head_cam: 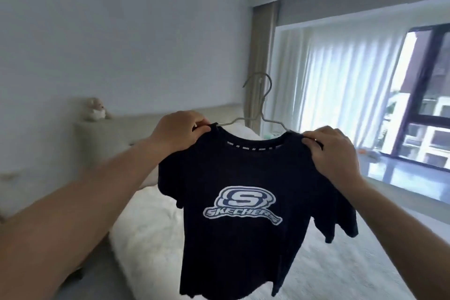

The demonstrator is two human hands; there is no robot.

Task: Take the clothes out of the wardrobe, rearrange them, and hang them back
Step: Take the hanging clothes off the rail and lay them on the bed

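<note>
At about nine o'clock a small stuffed toy (95, 109) sits on top of the beige headboard (126, 129), against the pale wall. Below it, from the centre down toward seven o'clock, a white fluffy blanket (146, 221) covers the bed.

The left hand (179, 130) reaches in from eight o'clock, its grip pinched on the left shoulder of a dark navy T-shirt (243, 178), right where the fabric meets the arm of a white wire hanger (258, 109). The shirt hangs in mid-air in the middle of the view, over the bed, front facing the camera, with a white Skechers logo (242, 207) across the chest. The hanger's hook rises toward twelve o'clock, tilted a little right, and its arms run into the collar.

The right hand (333, 151) comes in from four o'clock, its grip curled round the shirt's right shoulder, bunching the cloth.

At two to three o'clock, white sheer curtains (336, 75) hang before a dark-framed window (428, 95).
</note>
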